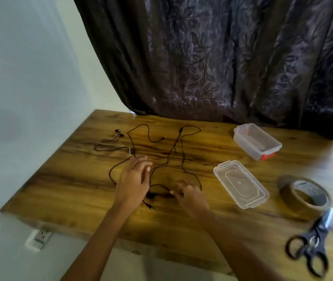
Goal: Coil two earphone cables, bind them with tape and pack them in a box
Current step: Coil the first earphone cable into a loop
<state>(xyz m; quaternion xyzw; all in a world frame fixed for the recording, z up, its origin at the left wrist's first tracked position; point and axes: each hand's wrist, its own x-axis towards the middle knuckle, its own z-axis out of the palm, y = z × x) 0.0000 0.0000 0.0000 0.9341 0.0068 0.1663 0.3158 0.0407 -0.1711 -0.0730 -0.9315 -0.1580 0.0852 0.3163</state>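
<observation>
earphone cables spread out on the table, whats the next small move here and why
Probably pinch the nearer earphone cable beside the right hand and start winding loops: both earphone cables lie uncoiled on the wooden table, the left hand is over them too, and the tape roll, scissors and open plastic box sit untouched.

Uncoiled earphone cables (183,159), open box (248,146), tape roll (288,196)

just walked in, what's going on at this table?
A person is starting on two earphone cables, which lie uncoiled and tangled on the wooden table. The left hand hovers open over them; the right hand is at the cable, grip blurred. The clear box sits open, lid beside it. Tape roll and scissors lie untouched.
</observation>
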